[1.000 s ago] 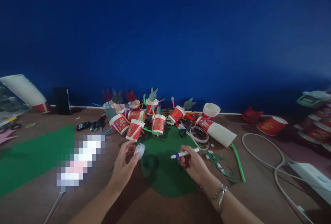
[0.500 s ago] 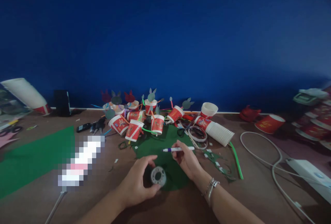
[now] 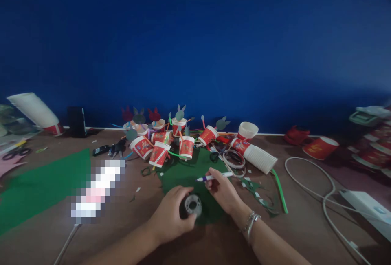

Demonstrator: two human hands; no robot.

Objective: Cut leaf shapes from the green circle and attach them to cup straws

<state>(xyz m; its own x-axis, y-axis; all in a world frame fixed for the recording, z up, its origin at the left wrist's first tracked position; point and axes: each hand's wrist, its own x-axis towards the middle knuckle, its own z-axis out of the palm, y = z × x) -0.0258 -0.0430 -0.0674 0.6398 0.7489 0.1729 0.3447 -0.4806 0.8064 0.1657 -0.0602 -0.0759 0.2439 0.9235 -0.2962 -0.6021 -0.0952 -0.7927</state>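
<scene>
My left hand (image 3: 174, 214) is curled around a small grey round object with a hole in its middle (image 3: 198, 205), thumb and fingers on its sides. It looks like a roll or ring and stands on a dark green sheet of paper (image 3: 172, 181). In my right hand (image 3: 224, 191) is a white marker (image 3: 215, 176) with a purple end, held like a pen, tip pointing left above the green sheet. Behind the hands stand and lie several red paper cups (image 3: 186, 149) with straw arms and paper rabbit heads (image 3: 179, 114).
A stack of paper cups (image 3: 259, 158) lies to the right beside a green straw (image 3: 279, 191). A white cable (image 3: 325, 212) loops near a white power strip (image 3: 363, 206). Green paper (image 3: 45, 183), keys (image 3: 117, 148) and scissors (image 3: 16, 153) lie left. A blue wall (image 3: 195, 45) rises behind.
My left hand has shifted the grey round object slightly to the right over the green sheet. The marker in my right hand has moved a little to the right.
</scene>
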